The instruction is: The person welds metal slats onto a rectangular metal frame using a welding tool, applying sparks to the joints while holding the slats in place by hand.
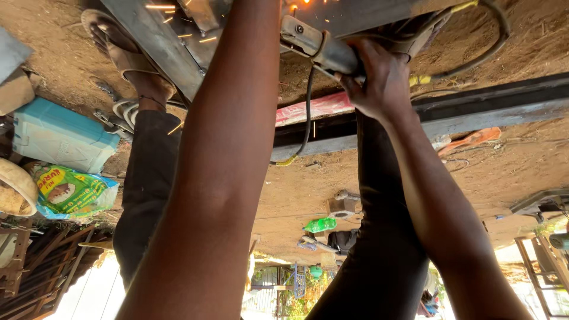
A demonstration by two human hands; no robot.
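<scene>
My right hand [376, 77] is closed around the grey body of an angle grinder [320, 46] at the top of the view. Orange sparks [178, 24] fly off where the tool meets a flat steel bar [160, 47]. A black cable [308, 112] hangs from the grinder. My left forearm [231, 118] runs up the middle of the frame, and its hand is cut off by the top edge. My dark-trousered legs stand beside the arms, with a sandalled foot [121, 50] next to the bar.
A long dark steel beam [486, 109] lies across the dirt ground on the right. A teal case [59, 136] and a green printed bag [74, 191] sit at the left. A green bottle [320, 225] and small tools lie further off.
</scene>
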